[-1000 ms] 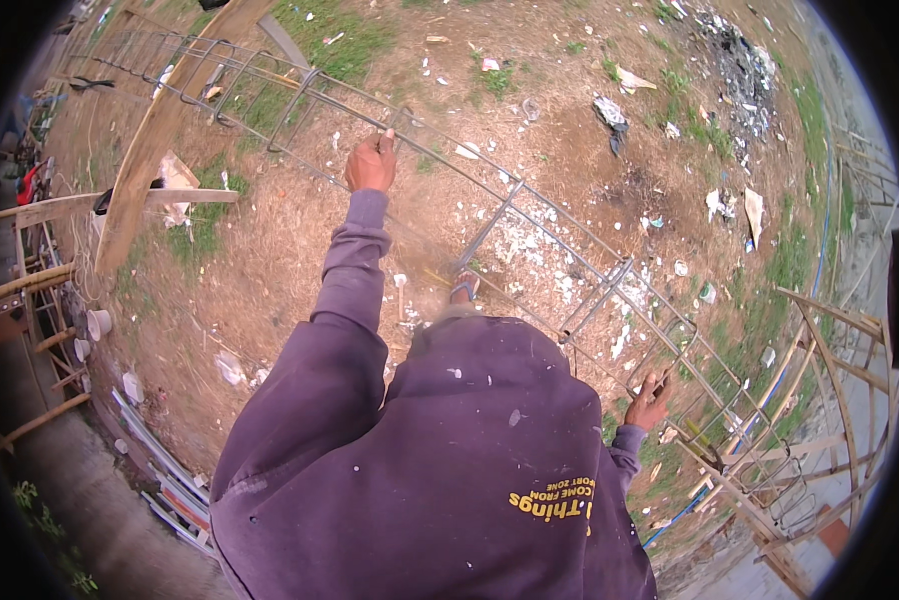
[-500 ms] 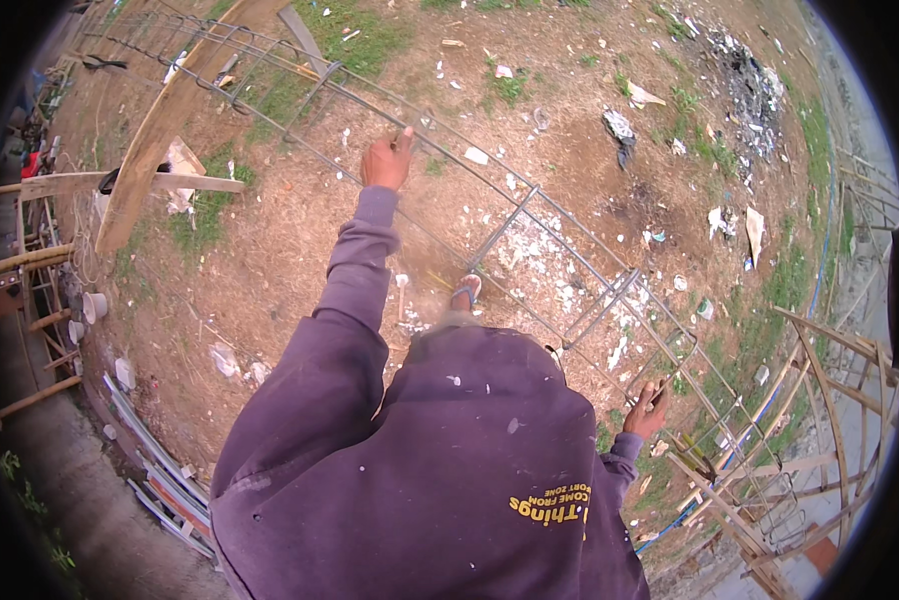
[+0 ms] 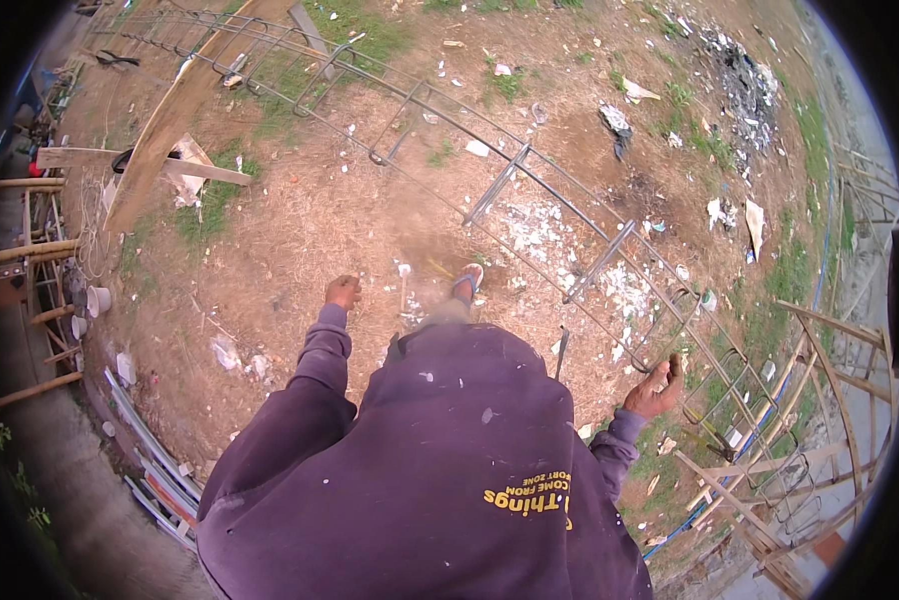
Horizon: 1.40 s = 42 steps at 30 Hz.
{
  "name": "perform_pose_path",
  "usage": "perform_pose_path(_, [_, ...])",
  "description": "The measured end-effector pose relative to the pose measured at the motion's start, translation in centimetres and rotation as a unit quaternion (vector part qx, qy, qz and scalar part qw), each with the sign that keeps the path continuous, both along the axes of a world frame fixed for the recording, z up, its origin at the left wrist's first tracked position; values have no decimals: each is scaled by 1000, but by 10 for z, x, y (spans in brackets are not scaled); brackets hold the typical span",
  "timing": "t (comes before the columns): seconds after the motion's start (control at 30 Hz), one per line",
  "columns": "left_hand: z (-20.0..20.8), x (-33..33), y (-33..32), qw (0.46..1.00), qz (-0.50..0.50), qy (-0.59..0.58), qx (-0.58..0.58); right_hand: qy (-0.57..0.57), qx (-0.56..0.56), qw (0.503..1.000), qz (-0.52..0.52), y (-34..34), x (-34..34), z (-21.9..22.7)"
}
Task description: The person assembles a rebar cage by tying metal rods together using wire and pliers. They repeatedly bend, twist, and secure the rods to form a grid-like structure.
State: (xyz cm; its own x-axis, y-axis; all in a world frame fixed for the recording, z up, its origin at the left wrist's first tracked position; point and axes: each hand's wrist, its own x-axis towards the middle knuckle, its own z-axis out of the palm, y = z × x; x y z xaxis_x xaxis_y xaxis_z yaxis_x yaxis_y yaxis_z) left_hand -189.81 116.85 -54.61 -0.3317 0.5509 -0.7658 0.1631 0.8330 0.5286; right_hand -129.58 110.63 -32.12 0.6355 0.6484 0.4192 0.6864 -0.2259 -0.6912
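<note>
A long steel rebar cage [image 3: 567, 205], with thin bars and square stirrups, slants from the far left to the near right. Close to its lower bar, my right hand [image 3: 656, 390] has its fingers curled around the bar by a stirrup [image 3: 670, 325]. My left hand [image 3: 344, 291] hovers over the dirt, apart from the cage. Its fingers are curled in, and whatever they may hold is hidden. A thin dark rod [image 3: 562, 352] sticks up at the right side of my waist.
A plank [image 3: 165, 130] and a crosspiece [image 3: 195, 172] stand under the cage's far end. White scraps [image 3: 535, 240] litter the dirt. Bamboo framing [image 3: 840, 370] is at the right, pipes [image 3: 155, 460] at the lower left, and white buckets [image 3: 98, 300] at the left.
My left hand has come away from the cage, back toward my body. The near part of the cage has shifted away from me, and my right hand has moved slightly up with it.
</note>
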Motion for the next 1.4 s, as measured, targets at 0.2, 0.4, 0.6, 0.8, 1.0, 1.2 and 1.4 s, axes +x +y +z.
perform_pose_path(0.2, [-26,29,-246,957,-234,-57,-164,167,-113,974,106,-36,-54,-32])
perform_pose_path(0.4, [1,-2,-319,982,-6,-50,-182,227,-305,899,220,-84,-126,-85])
perform_pose_path(0.6, [-1,-62,-289,977,183,-100,-46,155,-424,810,374,-73,-200,-97])
perform_pose_path(0.8, [-20,-114,-277,982,180,-54,-2,30,-502,741,445,2,-295,-118])
perform_pose_path(1.0, [-47,-261,-360,988,-96,99,75,40,-519,747,414,60,-430,-180])
perform_pose_path(1.2, [-37,-399,-417,873,456,-70,-156,61,-538,730,418,82,-575,-202])
perform_pose_path(1.4, [-33,-480,-384,898,425,-86,-78,72,-557,707,430,117,-646,-208])
